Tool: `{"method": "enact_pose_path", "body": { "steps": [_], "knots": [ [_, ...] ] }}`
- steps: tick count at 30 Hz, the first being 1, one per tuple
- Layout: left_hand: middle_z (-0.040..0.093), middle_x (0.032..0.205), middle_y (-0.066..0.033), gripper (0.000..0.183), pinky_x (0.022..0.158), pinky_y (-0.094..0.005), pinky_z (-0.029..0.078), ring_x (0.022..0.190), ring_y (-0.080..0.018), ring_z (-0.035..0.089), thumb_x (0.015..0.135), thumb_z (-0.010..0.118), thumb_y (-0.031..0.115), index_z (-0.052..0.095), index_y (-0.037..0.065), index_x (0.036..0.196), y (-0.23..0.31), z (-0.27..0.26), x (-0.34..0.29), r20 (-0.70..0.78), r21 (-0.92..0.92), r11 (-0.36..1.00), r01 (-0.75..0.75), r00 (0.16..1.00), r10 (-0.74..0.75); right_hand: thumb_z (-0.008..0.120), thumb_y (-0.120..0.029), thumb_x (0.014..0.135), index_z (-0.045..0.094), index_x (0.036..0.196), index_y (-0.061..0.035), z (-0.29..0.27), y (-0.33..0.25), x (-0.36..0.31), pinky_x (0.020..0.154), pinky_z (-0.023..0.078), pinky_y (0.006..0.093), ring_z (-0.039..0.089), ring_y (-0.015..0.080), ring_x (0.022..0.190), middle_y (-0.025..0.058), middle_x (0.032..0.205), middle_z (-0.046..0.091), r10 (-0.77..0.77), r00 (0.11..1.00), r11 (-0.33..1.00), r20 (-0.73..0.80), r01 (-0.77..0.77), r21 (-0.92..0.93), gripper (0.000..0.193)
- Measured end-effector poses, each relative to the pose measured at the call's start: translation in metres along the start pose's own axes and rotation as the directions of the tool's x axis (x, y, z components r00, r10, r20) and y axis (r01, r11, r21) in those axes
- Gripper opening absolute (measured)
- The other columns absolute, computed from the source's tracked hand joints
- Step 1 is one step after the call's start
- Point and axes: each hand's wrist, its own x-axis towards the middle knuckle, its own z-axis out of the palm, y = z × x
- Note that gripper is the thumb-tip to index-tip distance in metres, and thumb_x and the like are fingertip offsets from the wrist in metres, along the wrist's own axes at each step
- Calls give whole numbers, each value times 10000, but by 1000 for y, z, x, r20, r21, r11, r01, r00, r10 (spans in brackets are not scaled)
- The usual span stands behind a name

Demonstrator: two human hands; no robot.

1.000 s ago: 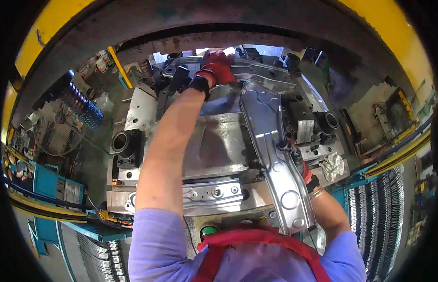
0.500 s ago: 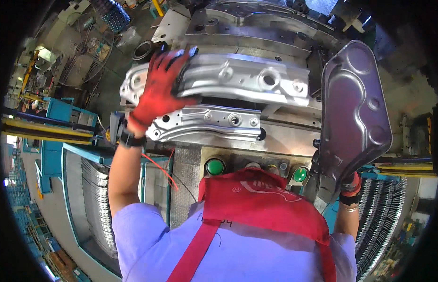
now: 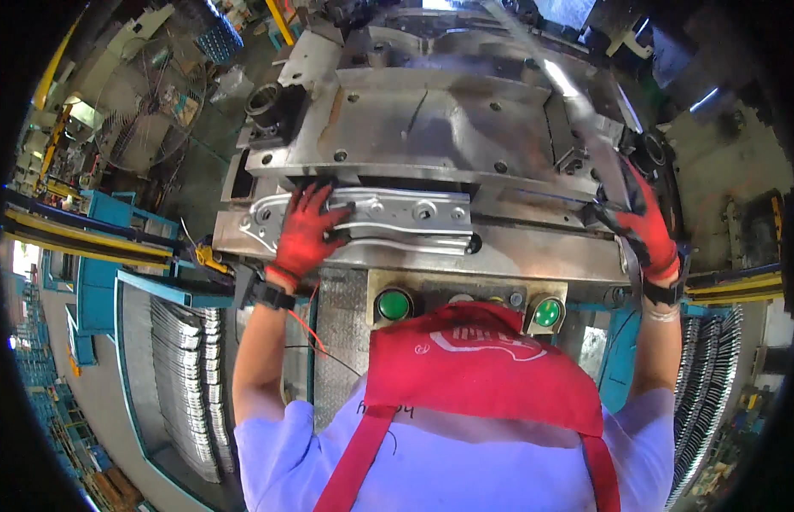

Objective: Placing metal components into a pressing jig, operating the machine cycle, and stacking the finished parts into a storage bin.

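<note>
My left hand (image 3: 308, 229), in a red glove, is closed around the left end of a long stamped metal bracket (image 3: 401, 213). This bracket has round holes and raised ridges, and it lies along the front ledge of the steel die (image 3: 440, 115). On the right, my red-gloved right hand (image 3: 643, 224) grips the near end of a sheet-metal panel (image 3: 603, 145). The panel appears nearly edge-on, blurred by motion, and reaches away over the die's right side. My glove hides part of the bracket's left end.
Two green push buttons (image 3: 394, 305) sit on a control box between me and the die. Racks of stacked metal parts (image 3: 182, 375) stand at the left and right. A round guide post (image 3: 265, 107) rises at the die's left. Yellow bars (image 3: 86, 242) flank the work area.
The larger stamped part by my left hand has left the die area. My left hand has lowered onto the smaller bracket. My right hand has swung the panel forward and turned it edge-on.
</note>
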Motion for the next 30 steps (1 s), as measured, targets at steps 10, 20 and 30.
{"method": "enact_pose_path", "body": {
  "steps": [10,20,30],
  "knots": [
    [442,1242,-142,559,1036,-523,190,1195,-342,358,624,696,207,537,85,1145,11,-2,-18,-338,-85,994,76,936,-100,705,-503,590,264,1367,-123,68,-47,185,985,301,458,353,395,1207,230,1325,346,-388,921,321,-32,102,-942,971],
    [485,1200,-141,464,1014,-512,244,1146,-357,410,656,654,157,557,60,1098,13,-2,-31,-425,-198,960,197,866,-265,696,-538,574,273,1344,-65,47,-10,325,1035,191,520,242,345,1282,203,1359,292,-243,944,212,225,278,-937,998],
    [495,1184,-148,462,997,-515,267,1135,-365,418,671,628,180,549,58,1110,13,8,-43,-458,-208,929,307,809,-370,685,-478,650,171,1397,-100,24,38,401,1070,177,403,186,331,1318,183,1424,198,-155,870,327,468,492,-807,983]
  ]
}}
